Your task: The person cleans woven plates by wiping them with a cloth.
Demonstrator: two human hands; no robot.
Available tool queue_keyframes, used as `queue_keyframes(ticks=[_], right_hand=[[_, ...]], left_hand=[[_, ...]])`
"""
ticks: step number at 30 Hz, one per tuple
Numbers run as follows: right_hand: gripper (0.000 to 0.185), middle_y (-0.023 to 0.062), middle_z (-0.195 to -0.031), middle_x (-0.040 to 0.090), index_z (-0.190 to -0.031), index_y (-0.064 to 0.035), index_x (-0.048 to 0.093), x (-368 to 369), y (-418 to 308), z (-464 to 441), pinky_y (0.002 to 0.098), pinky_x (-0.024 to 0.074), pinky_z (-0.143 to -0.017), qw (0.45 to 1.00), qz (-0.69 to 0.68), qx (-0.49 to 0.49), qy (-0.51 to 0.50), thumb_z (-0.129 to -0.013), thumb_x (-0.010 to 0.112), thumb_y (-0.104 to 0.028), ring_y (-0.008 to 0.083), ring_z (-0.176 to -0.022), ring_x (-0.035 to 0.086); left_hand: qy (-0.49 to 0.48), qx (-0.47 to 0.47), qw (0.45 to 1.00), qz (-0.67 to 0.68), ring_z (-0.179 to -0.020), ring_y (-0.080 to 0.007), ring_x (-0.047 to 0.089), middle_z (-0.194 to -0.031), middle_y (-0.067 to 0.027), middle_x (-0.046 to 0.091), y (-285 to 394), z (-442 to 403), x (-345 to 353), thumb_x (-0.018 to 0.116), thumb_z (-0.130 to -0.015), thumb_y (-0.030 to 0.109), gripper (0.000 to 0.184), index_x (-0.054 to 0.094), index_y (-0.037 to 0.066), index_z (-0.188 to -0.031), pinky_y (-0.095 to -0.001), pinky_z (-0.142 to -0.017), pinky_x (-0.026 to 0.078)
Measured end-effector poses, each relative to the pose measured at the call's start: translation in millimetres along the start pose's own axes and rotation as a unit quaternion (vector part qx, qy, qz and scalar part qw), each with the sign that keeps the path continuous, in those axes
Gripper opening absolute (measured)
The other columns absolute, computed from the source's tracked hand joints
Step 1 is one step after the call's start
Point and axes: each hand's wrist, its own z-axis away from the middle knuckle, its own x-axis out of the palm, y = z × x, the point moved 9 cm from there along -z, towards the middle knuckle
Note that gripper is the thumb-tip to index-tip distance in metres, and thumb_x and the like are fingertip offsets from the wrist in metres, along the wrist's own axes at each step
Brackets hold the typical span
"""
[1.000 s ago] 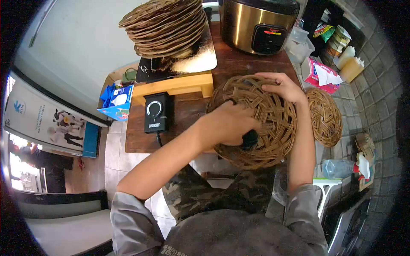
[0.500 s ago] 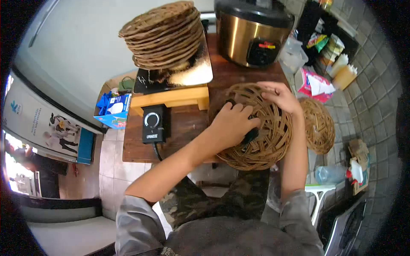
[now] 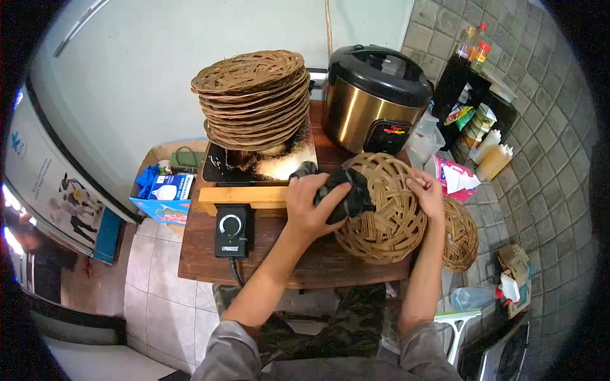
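Note:
My left hand (image 3: 309,206) is closed around a bunched black cloth (image 3: 351,190), held over the left side of a round woven wicker plate (image 3: 389,219). Whether the cloth presses on the weave I cannot tell. The plate is tilted up towards me above the wooden table (image 3: 298,274). At its upper right edge, my right hand (image 3: 429,193) pinches the rim between thumb and fingers. Another wicker plate (image 3: 460,235) lies to the right, partly behind my right forearm. A tall stack of wicker plates (image 3: 254,105) rests on a dark glossy hot plate (image 3: 222,166) at the back left.
A gold and black rice cooker (image 3: 365,101) stands behind the plate. The black dial control box (image 3: 232,235) sits near the table's left edge. Sauce bottles (image 3: 495,159) and a pink tissue pack (image 3: 456,179) are at the right. A spray bottle (image 3: 476,296) lies lower right.
My left hand has lifted the black cloth from inside the plate towards its left edge. My right hand has shifted down the rim. The view has tilted up, showing more of the wall.

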Motion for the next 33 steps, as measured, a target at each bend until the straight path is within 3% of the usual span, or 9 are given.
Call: queue_keyframes(ticks=[3, 6, 10, 14, 17, 21, 30, 33], right_hand=[[0.028, -0.0023, -0.087, 0.068, -0.116, 0.0035, 0.065, -25.2, -3.5, 3.9, 0.0203, 0.0429, -0.062, 0.993, 0.060, -0.015, 0.102, -0.092, 0.071, -0.009, 0.0040, -0.071, 0.056], [0.028, -0.0023, -0.085, 0.067, -0.116, 0.0037, 0.065, -33.6, -20.8, 9.5, 0.0199, 0.0403, -0.060, 0.983, 0.072, -0.070, 0.153, -0.092, 0.070, -0.011, 0.0037, -0.069, 0.053], [0.023, -0.0003, -0.088, 0.065, -0.110, 0.0017, 0.063, -33.1, -43.2, 17.7, 0.0224, 0.0449, -0.070, 0.964, 0.137, -0.137, 0.183, -0.096, 0.068, -0.015, 0.0073, -0.077, 0.056], [0.019, 0.0009, -0.094, 0.064, -0.109, -0.0002, 0.061, -39.0, -38.2, 15.9, 0.0217, 0.0438, -0.072, 0.955, 0.108, -0.172, 0.215, -0.098, 0.065, -0.015, 0.0074, -0.080, 0.055], [0.013, -0.0027, -0.089, 0.057, -0.104, -0.0025, 0.056, -51.0, -33.0, 17.2, 0.0212, 0.0403, -0.069, 0.927, 0.181, -0.195, 0.264, -0.102, 0.058, -0.015, 0.0056, -0.078, 0.050], [0.015, -0.0043, -0.083, 0.052, -0.100, -0.0034, 0.056, -54.2, -29.4, 18.0, 0.0204, 0.0362, -0.064, 0.931, 0.147, -0.200, 0.267, -0.104, 0.054, -0.018, 0.0046, -0.071, 0.044], [0.017, -0.0017, -0.083, 0.056, -0.095, -0.0026, 0.057, -59.7, -49.7, 36.6, 0.0212, 0.0404, -0.065, 0.900, 0.112, -0.253, 0.336, -0.102, 0.058, -0.018, 0.0055, -0.075, 0.050], [0.018, 0.0013, -0.084, 0.058, -0.095, -0.0015, 0.056, -68.4, -58.0, 52.8, 0.0236, 0.0448, -0.069, 0.841, 0.124, -0.303, 0.430, -0.101, 0.060, -0.018, 0.0090, -0.077, 0.054]], left_hand=[[-0.013, -0.014, 1.000, 0.006, -0.087, -0.0295, 0.059, -0.105, -0.0118, 0.057, 3.2, 3.1, -1.7, 0.083, -0.060, 0.024, 0.058, 0.067, 0.017, -0.115, -0.0398, -0.067, 0.040], [-0.024, -0.053, 0.998, 0.019, -0.089, -0.0308, 0.058, -0.106, -0.0125, 0.056, -4.8, 8.0, 6.1, 0.084, -0.057, 0.026, 0.063, 0.066, 0.017, -0.117, -0.0419, -0.071, 0.042], [-0.031, -0.102, 0.992, 0.061, -0.094, -0.0368, 0.054, -0.113, -0.0162, 0.052, -16.8, 16.7, 9.3, 0.089, -0.046, 0.018, 0.085, 0.060, 0.017, -0.126, -0.0470, -0.078, 0.043], [-0.016, -0.134, 0.986, 0.103, -0.095, -0.0376, 0.054, -0.114, -0.0176, 0.052, -22.2, 21.9, 9.4, 0.088, -0.048, 0.016, 0.084, 0.059, 0.015, -0.127, -0.0474, -0.081, 0.044], [-0.017, -0.152, 0.981, 0.120, -0.096, -0.0376, 0.054, -0.114, -0.0178, 0.052, -23.7, 21.4, 13.0, 0.087, -0.050, 0.016, 0.083, 0.058, 0.015, -0.127, -0.0474, -0.082, 0.044], [-0.027, -0.150, 0.983, 0.100, -0.096, -0.0360, 0.054, -0.113, -0.0165, 0.053, -22.3, 19.5, 13.7, 0.086, -0.050, 0.016, 0.082, 0.059, 0.015, -0.127, -0.0459, -0.082, 0.043], [-0.031, -0.148, 0.984, 0.091, -0.094, -0.0339, 0.055, -0.111, -0.0147, 0.053, -23.5, 17.9, 10.7, 0.086, -0.052, 0.020, 0.077, 0.061, 0.015, -0.124, -0.0444, -0.080, 0.043], [-0.038, -0.151, 0.984, 0.085, -0.095, -0.0338, 0.055, -0.111, -0.0144, 0.053, -24.0, 18.0, 10.5, 0.085, -0.053, 0.022, 0.075, 0.061, 0.015, -0.124, -0.0445, -0.080, 0.043]])
